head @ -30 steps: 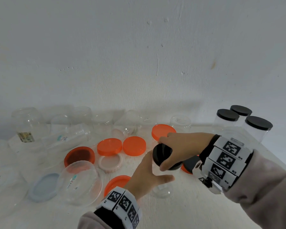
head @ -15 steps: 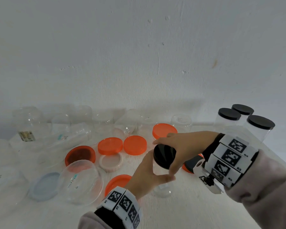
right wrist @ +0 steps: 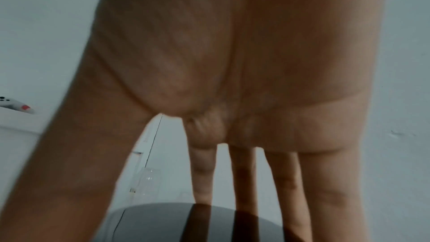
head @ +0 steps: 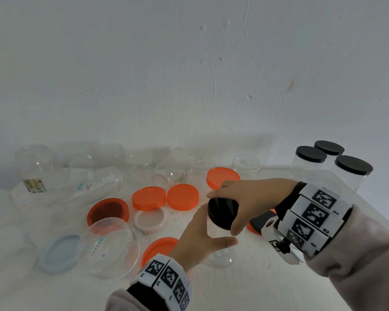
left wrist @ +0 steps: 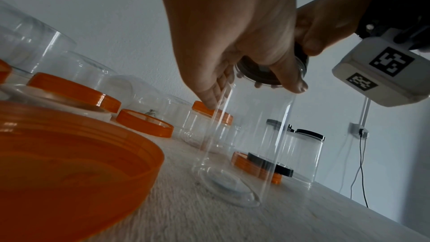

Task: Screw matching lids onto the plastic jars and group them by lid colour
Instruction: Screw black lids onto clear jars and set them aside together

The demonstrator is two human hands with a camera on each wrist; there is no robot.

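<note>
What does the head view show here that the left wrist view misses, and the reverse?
Head only: the grey-blue lid at the left, and all three black-lidded jars grouped at the right.
Left wrist only: a loose black lid resting on an orange lid behind the clear jar.
Both: the left hand gripping the clear jar while the right hand grips its black lid.

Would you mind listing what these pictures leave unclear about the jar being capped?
- Thread engagement of the black lid on the clear jar: hidden in the head and left wrist views by the left hand and right hand.
- Right wrist view: blurred, palm fills the picture, jar unseen.
- Label text: too small in the head view.
</note>
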